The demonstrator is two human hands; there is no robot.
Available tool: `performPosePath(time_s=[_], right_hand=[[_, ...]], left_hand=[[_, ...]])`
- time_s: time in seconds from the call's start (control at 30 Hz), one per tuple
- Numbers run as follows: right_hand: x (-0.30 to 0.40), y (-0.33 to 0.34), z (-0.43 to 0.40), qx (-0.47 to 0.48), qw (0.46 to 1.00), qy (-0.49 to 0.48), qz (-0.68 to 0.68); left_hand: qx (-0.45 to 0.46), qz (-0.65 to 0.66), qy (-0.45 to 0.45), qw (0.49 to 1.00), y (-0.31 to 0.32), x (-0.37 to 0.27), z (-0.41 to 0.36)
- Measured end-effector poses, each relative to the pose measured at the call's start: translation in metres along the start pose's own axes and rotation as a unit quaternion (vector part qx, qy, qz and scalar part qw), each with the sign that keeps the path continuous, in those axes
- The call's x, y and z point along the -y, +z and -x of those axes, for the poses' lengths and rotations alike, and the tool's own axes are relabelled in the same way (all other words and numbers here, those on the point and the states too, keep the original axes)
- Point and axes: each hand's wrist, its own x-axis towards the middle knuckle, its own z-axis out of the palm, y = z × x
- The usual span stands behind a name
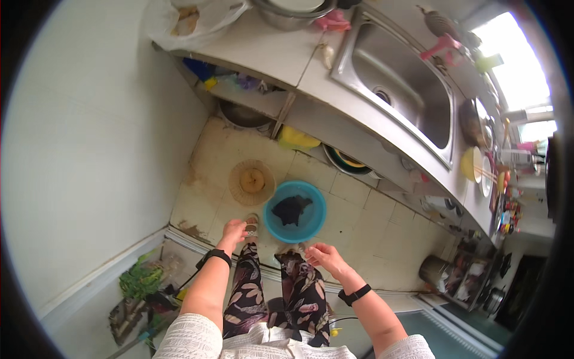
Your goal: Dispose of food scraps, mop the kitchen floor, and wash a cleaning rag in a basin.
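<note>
My left hand [234,232] hangs in front of my left leg, loosely curled around nothing. My right hand [326,258] is over my right leg, its fingers bent and holding nothing. On the tiled floor just ahead of my feet stands a round blue plastic basin [317,220], nearest to both hands but touched by neither. A bunched dark cloth [291,210] lies inside it; whether it sits in water I cannot tell. Left of the basin is a pale ribbed basket [237,184] with something yellowish-brown at its bottom.
A counter with a steel sink [394,67] curves across the far side. Below it are a yellow bag [298,137] and stacked basins [345,161]. A raised door track [202,244] crosses by my feet. Leafy greens [141,278] lie at left, by the white wall [80,157].
</note>
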Motion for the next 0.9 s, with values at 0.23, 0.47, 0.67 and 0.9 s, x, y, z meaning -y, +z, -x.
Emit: performPosePath(time_s=[0.23, 0.47, 0.67, 0.9], right_hand=[[0.028, -0.023, -0.097, 0.052, 0.99, -0.018, 0.131], [-0.005, -0.034, -0.129, 0.104, 0.98, 0.004, 0.167], [-0.068, -0.049, -0.145, 0.12, 0.983, 0.046, 0.127], [-0.097, -0.033, -0.155, 0.106, 0.983, 0.091, 0.117]], left_hand=[[-0.051, 0.09, -0.023, 0.994, 0.01, 0.023, -0.072], [-0.101, 0.229, -0.021, 0.968, 0.033, 0.051, -0.139], [-0.2, 0.347, -0.051, 0.915, 0.069, 0.078, -0.205], [-0.166, 0.427, -0.024, 0.889, 0.075, 0.089, -0.255]])
